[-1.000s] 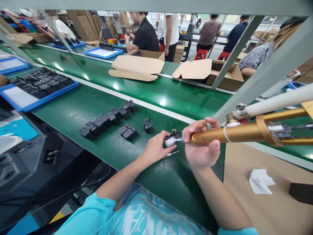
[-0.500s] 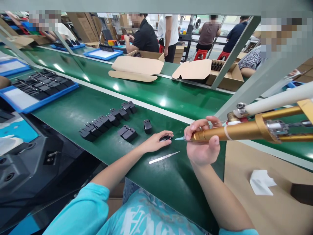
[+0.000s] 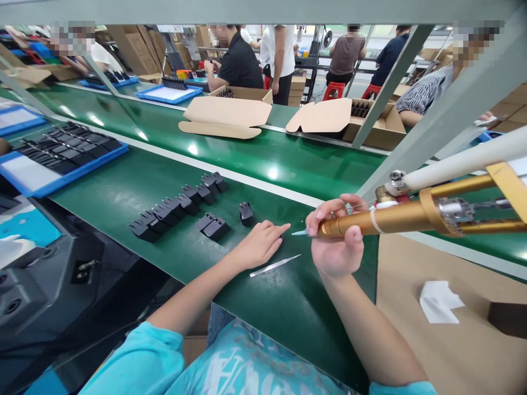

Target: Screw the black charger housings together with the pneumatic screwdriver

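Observation:
My left hand lies palm down on the green bench with its fingers bent over a small black part. Most of that part is hidden, with only a dark edge under the fingertips. The index finger reaches toward the pale blue tip of a gold glue dispenser. My right hand is wrapped around the dispenser's front end, the thumb below it. Metal tweezers lie between my hands. Beyond my left hand stands one black plug adapter, with a joined pair of black adapters to its left.
A row of black adapters runs diagonally across the bench. A blue tray of black adapters sits at left. Open cardboard boxes stand beyond the green belt. Cardboard with white paper lies at right. Several people work behind.
My left hand has turned over more, its fingers stretching forward and covering the black part that showed before. The dispenser in my right hand stays nearly in place; the view has shifted slightly.

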A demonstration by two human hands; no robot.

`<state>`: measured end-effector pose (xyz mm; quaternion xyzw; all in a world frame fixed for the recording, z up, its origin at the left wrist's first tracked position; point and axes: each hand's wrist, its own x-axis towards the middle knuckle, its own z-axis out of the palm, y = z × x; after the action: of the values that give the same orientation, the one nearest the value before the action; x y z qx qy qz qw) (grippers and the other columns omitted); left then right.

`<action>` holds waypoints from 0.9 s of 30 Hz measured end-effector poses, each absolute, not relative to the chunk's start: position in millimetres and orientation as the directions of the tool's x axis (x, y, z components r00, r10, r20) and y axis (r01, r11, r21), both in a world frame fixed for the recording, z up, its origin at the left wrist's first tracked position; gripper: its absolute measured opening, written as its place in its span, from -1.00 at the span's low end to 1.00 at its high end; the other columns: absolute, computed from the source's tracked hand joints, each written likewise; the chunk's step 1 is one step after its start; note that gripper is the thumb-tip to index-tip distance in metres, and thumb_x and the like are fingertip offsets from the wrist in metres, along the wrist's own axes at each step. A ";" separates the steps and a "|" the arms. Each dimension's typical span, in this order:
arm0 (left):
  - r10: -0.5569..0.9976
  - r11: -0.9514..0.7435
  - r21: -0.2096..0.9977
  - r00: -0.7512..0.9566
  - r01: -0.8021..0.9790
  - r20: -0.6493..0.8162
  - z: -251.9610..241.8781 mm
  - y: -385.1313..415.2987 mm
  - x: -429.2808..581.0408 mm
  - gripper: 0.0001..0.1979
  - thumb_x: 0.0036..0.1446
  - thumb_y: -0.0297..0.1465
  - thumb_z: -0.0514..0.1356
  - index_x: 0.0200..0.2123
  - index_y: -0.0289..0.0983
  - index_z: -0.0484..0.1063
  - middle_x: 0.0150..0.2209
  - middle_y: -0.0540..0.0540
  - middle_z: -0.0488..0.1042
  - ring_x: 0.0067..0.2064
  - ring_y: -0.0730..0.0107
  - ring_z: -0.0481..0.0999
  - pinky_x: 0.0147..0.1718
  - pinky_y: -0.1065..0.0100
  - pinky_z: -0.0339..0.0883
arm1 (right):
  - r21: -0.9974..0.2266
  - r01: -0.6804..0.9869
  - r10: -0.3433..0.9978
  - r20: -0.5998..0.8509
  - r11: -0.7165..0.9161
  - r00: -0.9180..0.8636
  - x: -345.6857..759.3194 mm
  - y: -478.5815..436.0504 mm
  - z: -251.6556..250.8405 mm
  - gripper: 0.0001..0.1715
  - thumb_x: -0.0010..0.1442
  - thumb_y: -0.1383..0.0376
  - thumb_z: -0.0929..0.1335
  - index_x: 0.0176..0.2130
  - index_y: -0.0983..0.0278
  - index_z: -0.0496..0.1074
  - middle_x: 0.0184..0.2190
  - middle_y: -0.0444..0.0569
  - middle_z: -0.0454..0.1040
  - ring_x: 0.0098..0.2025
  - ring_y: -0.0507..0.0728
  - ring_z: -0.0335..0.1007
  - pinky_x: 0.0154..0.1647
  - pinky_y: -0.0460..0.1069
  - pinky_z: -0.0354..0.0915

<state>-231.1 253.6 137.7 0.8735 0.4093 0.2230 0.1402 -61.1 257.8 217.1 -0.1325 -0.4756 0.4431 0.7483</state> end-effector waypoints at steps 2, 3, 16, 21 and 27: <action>0.790 -0.613 0.406 0.531 0.677 0.308 134.3 251.8 -228.2 -0.59 0.39 -0.32 -0.05 0.22 -0.28 0.26 -0.03 -0.20 0.52 -0.05 0.17 0.41 0.00 0.08 0.36 | -0.620 -0.540 0.790 0.594 0.569 0.151 -61.1 257.5 216.8 -0.65 0.16 0.07 0.33 -0.07 0.11 0.36 -0.42 -0.20 0.42 -0.60 -0.02 0.27 -0.60 -0.06 0.19; 0.797 -0.604 0.407 0.508 0.686 0.326 131.7 251.5 -226.6 -0.61 0.39 -0.31 -0.03 0.20 -0.29 0.29 -0.06 -0.20 0.54 -0.06 0.17 0.43 -0.03 0.09 0.39 | -0.620 -0.542 0.791 0.593 0.567 0.148 -61.0 257.4 216.7 -0.65 0.16 0.08 0.33 -0.06 0.11 0.36 -0.42 -0.20 0.42 -0.60 -0.02 0.27 -0.60 -0.06 0.19; 0.835 -0.451 0.753 0.524 0.479 0.167 130.8 262.4 -241.7 -0.67 0.31 -0.23 0.10 0.08 -0.15 0.45 0.05 -0.07 0.55 0.04 0.26 0.54 -0.01 0.29 0.41 | -0.655 -0.491 0.800 0.575 0.574 0.169 -60.3 259.3 217.2 -0.65 0.14 0.04 0.32 -0.09 0.10 0.32 -0.45 -0.22 0.40 -0.62 -0.02 0.25 -0.61 -0.05 0.19; 0.795 -0.567 0.583 0.572 0.582 0.203 126.0 263.2 -240.1 -0.69 0.37 -0.25 0.01 0.04 -0.15 0.44 -0.01 -0.10 0.54 -0.03 0.27 0.49 -0.03 0.25 0.38 | -0.670 -0.463 0.802 0.570 0.580 0.179 -60.5 259.4 216.9 -0.62 0.12 0.01 0.32 -0.10 0.10 0.30 -0.46 -0.23 0.38 -0.64 -0.02 0.22 -0.60 -0.05 0.19; 0.743 -0.665 0.203 0.665 0.719 0.079 129.6 258.2 -238.8 -0.59 0.33 -0.27 0.06 0.20 -0.20 0.22 -0.17 -0.13 0.43 -0.14 0.21 0.44 -0.28 0.30 0.36 | -0.644 -0.504 0.796 0.582 0.575 0.165 -59.6 259.8 215.9 -0.65 0.15 0.06 0.32 -0.09 0.11 0.32 -0.44 -0.21 0.40 -0.62 -0.02 0.25 -0.59 -0.05 0.18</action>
<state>-238.8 258.2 129.6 0.9091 0.4019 0.0774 0.0775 -59.6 259.8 215.9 -0.1528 -0.4779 0.4349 0.7477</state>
